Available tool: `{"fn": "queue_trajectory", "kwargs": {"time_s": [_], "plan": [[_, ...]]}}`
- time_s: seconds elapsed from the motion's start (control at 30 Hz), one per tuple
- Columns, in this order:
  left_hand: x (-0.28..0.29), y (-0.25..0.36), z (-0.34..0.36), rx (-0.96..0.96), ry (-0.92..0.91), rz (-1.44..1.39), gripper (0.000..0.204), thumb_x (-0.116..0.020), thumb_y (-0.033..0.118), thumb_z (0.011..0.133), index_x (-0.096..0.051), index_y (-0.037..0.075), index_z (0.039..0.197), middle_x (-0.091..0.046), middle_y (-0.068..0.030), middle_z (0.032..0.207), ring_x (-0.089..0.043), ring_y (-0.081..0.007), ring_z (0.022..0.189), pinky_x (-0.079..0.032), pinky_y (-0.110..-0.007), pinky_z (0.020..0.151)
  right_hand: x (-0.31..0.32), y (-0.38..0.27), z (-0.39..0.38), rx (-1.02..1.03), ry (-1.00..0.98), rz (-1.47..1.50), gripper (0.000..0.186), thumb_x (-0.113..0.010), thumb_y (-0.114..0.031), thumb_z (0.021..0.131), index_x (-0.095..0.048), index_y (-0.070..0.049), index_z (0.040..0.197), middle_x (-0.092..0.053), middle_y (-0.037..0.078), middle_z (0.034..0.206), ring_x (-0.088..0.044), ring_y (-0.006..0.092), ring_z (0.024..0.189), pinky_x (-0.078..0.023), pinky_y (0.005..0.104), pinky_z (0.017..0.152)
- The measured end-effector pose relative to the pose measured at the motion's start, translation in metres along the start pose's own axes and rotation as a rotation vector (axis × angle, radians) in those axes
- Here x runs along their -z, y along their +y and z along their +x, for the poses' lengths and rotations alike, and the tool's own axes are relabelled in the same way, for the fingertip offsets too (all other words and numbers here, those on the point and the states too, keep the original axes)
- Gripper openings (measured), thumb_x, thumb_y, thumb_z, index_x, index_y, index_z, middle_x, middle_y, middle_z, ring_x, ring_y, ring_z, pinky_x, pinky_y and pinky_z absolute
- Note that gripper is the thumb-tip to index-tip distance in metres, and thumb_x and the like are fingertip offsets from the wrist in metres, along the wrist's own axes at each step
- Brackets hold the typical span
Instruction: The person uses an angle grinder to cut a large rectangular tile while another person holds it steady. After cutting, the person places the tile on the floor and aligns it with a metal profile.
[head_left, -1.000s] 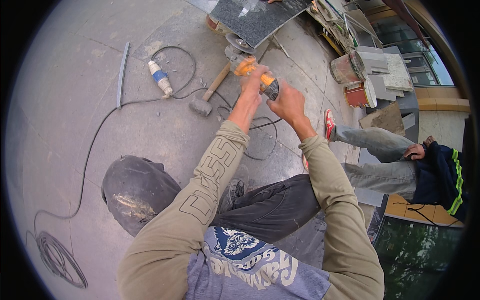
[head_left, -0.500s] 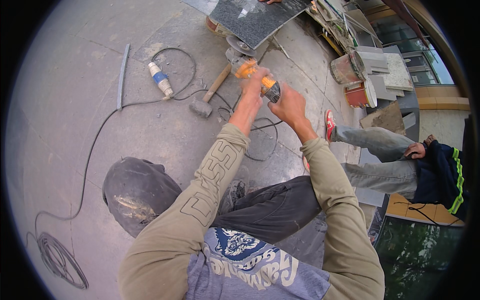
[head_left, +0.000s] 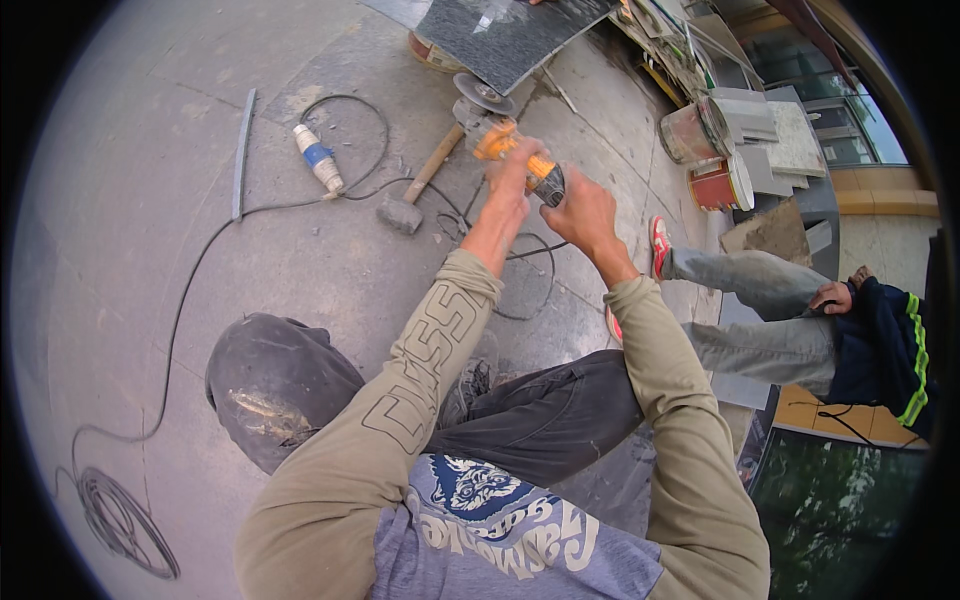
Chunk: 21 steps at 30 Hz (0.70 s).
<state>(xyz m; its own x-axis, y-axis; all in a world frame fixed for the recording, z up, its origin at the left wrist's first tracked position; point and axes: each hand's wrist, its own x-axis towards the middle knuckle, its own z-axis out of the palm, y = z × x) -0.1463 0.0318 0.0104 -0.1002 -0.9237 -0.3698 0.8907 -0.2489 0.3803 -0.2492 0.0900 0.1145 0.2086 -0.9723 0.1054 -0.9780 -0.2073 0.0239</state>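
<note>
An orange and black angle grinder (head_left: 495,142) is held out in front of me with both hands. My left hand (head_left: 515,172) is wrapped round the middle of its body, and my right hand (head_left: 583,212) grips the rear end. Its disc (head_left: 484,92) is at the near corner of a dark speckled stone slab (head_left: 505,42); whether it touches the edge I cannot tell. Part of a bucket (head_left: 432,52) shows beneath the slab. At the top rim a bit of another person's hand shows over the slab.
A wooden-handled sledgehammer (head_left: 402,214) lies left of the grinder, near a blue and white plug connector (head_left: 318,160). Cable (head_left: 185,270) loops across the floor. A metal strip (head_left: 243,155) lies farther left. Buckets (head_left: 697,132), stacked tiles (head_left: 795,140) and a standing person (head_left: 760,345) are at right.
The grinder and both my hands have shifted very slightly toward me and to the right. The other person's hand on the slab has slipped mostly out of view.
</note>
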Motion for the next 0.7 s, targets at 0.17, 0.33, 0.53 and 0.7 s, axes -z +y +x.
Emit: {"fn": "queue_trajectory", "kwargs": {"time_s": [0.17,0.33,0.53,0.7], "plan": [[-0.003,0.008,-0.003,0.002,-0.022,-0.036,0.038,-0.083,0.029,0.084,-0.066,0.015,0.116,-0.077,-0.0026,0.101,-0.074,-0.0173,0.094,-0.058,-0.047,0.088,-0.001,-0.002,0.005,0.011,0.004,-0.004,0.048,-0.082,-0.02,0.073,-0.067,-0.009,0.118,-0.078,0.02,0.098,-0.074,0.0462,0.092,-0.058,0.0564,0.078],[0.001,0.015,0.001,0.024,-0.02,0.0,0.039,-0.083,0.031,0.084,-0.067,0.015,0.116,-0.077,-0.0026,0.101,-0.073,-0.0173,0.095,-0.056,-0.049,0.091,-0.001,-0.007,0.009,0.019,0.002,0.001,0.047,-0.081,-0.02,0.074,-0.066,-0.008,0.117,-0.078,0.021,0.098,-0.074,0.0464,0.092,-0.058,0.0563,0.078],[0.0,0.019,0.001,0.037,-0.02,-0.02,0.041,-0.083,0.03,0.084,-0.066,0.014,0.117,-0.077,-0.003,0.102,-0.073,-0.0179,0.097,-0.056,-0.05,0.092,-0.002,-0.008,0.013,0.008,-0.008,-0.021,0.049,-0.082,-0.02,0.074,-0.065,-0.008,0.118,-0.078,0.022,0.098,-0.075,0.0465,0.091,-0.058,0.0567,0.078],[-0.003,0.022,-0.001,0.046,0.013,-0.023,0.04,-0.083,0.028,0.084,-0.066,0.015,0.117,-0.077,-0.0029,0.103,-0.074,-0.018,0.097,-0.056,-0.05,0.092,-0.002,-0.008,0.013,0.01,-0.003,-0.022,0.05,-0.082,-0.02,0.074,-0.065,-0.008,0.119,-0.078,0.022,0.099,-0.075,0.0466,0.092,-0.059,0.0567,0.078]]}}
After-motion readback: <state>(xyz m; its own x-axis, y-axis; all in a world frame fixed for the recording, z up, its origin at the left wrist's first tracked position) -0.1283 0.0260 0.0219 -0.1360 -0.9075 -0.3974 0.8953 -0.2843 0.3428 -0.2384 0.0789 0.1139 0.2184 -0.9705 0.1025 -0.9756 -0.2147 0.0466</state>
